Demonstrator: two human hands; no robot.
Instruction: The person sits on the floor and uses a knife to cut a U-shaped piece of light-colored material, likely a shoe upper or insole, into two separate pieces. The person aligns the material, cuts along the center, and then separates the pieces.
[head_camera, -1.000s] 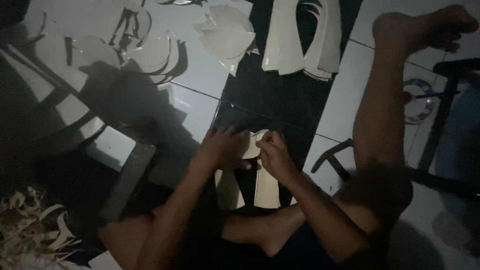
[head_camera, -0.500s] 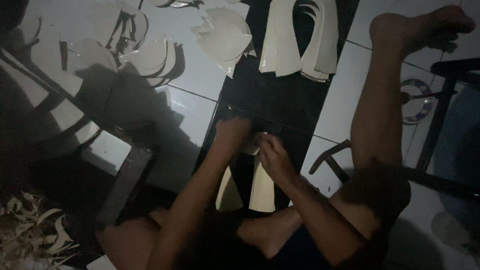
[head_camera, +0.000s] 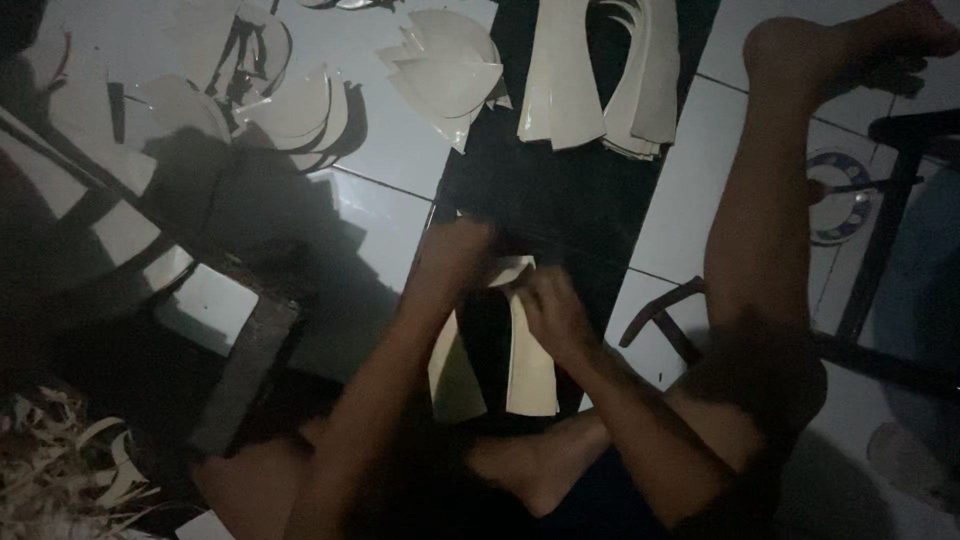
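Left hand (head_camera: 455, 262): grips the top of a pale U-shaped cutout (head_camera: 500, 345), fingers closed on its left limb.
Right hand (head_camera: 550, 312): pinches the same cutout at its right limb.
Cutout: lies on a dark sheet (head_camera: 560, 190) over the tile floor (head_camera: 390, 160), between the person's legs.
Doing it well: keep both limbs pressed flat and aligned before bending.
Beyond: stacked cutouts (head_camera: 590, 80) and curved pieces (head_camera: 445, 70) farther out.
Change: the right hand sits slightly lower than half a second ago.

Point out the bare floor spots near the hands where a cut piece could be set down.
Bare white tile lies left of the left hand, below the pale curved pieces. Dark mat is free between hands and stacked strips. Crowded: top left, and by the leg.
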